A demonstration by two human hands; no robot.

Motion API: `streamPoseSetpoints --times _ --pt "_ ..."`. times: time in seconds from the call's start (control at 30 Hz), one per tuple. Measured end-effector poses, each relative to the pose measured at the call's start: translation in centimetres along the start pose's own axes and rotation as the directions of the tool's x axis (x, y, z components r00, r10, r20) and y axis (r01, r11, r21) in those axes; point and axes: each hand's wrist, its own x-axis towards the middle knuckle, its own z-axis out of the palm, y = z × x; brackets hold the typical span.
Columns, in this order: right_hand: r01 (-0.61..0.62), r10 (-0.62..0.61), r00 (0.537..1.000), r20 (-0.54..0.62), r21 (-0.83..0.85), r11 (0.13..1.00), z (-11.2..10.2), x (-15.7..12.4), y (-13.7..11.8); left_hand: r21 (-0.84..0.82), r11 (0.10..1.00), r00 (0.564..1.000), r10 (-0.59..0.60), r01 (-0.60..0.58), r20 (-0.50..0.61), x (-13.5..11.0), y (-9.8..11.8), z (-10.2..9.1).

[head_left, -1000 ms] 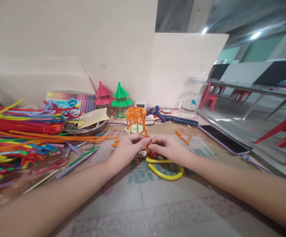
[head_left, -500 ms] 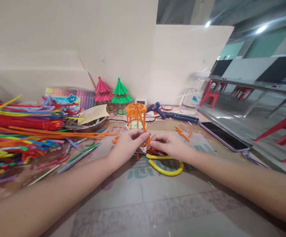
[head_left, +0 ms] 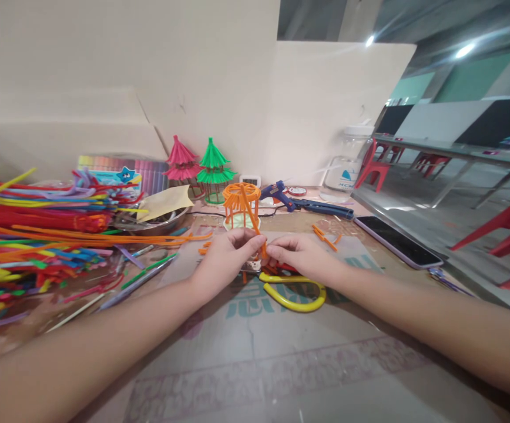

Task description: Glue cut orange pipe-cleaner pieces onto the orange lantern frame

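Observation:
My left hand (head_left: 224, 258) and my right hand (head_left: 297, 255) meet over the cardboard-covered table (head_left: 255, 352), both pinching one orange pipe cleaner piece (head_left: 257, 234) that slants up between the fingertips. Just behind the hands stands an orange pipe-cleaner pavilion frame (head_left: 241, 205). Yellow-handled scissors (head_left: 294, 294) lie under and in front of my right hand. Short orange offcuts (head_left: 325, 238) are scattered to the right.
A big heap of coloured pipe cleaners (head_left: 39, 235) fills the left side. Pink (head_left: 180, 164) and green (head_left: 213, 167) pavilions stand at the back, near a metal bowl (head_left: 158, 223). A blue glue gun (head_left: 303, 202), a phone (head_left: 398, 241) and a plastic jar (head_left: 343, 170) lie to the right.
The hands have stayed together on the orange piece, working it slightly; the view has shifted a little, nothing else has moved.

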Motion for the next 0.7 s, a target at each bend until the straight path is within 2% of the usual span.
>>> streamPoseSetpoints --times 0.27,0.37,0.47,0.57,0.7 --pt "-0.018 0.018 1.000 0.008 0.019 1.000 0.1 0.0 -0.2 -0.018 0.999 0.995 0.034 -0.032 0.096 -0.2 0.5 0.1" --pt "-0.004 0.004 1.000 0.008 -0.006 1.000 0.0 0.1 -0.1 -0.023 1.000 0.997 0.002 -0.001 0.079 0.0 0.2 0.1" --pt "0.052 -0.052 0.999 -0.004 -0.074 0.996 0.3 0.0 0.1 -0.049 0.999 0.998 -0.020 0.023 0.058 0.2 -0.4 0.0" --pt "0.102 -0.118 0.990 -0.083 -0.174 0.979 0.9 -0.3 0.6 -0.050 0.998 0.998 -0.026 0.029 0.055 0.4 -0.7 0.0" --pt "0.206 -0.288 0.946 -0.149 -0.409 0.889 1.3 -0.8 1.1 -0.044 0.998 0.995 -0.045 0.049 0.094 0.4 -0.6 0.0"
